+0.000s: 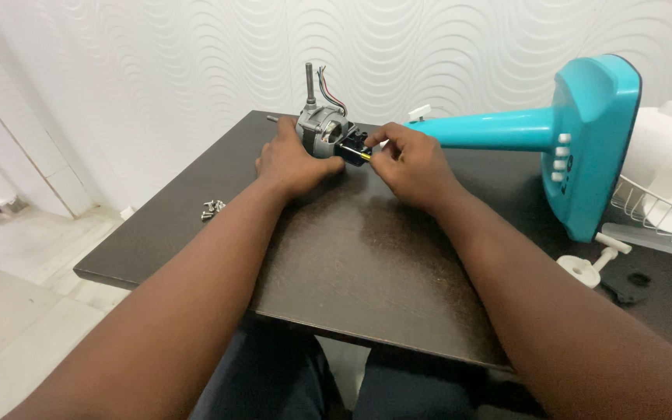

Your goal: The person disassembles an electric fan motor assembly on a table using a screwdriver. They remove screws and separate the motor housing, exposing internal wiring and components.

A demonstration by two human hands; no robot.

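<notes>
Motor (pixel 319 128) of grey metal, standing near the far edge of the dark desk (pixel 367 264), shaft up, coloured wires (pixel 331 87) rising behind. Left hand (pixel 293 162) cupped against the near side of the motor, fingers closed around its body, holding it steady. Right hand (pixel 407 162) just beside it, fingers pinched shut on a small screwdriver (pixel 358 153) with yellow and black handle, tip at the black block (pixel 353 142) on the right side of the motor. Tip itself too small to see clearly.

Turquoise fan stand (pixel 538 132) lying on its side along the far right of the desk, neck pointing toward the hands. White knob (pixel 589 264) and a black small part (pixel 622 289) near the right edge, wire guard (pixel 655 210) and white blades beyond. Little heap of screws (pixel 211 208) close to the left edge, well apart from the motor.

For good work here, probably best to keep the tool straight in line with the screw, press lightly while turning, and hold the motor firm so that nothing rolls. Also wise to keep the wires away from the tip, and to put each loose screw with the heap.
</notes>
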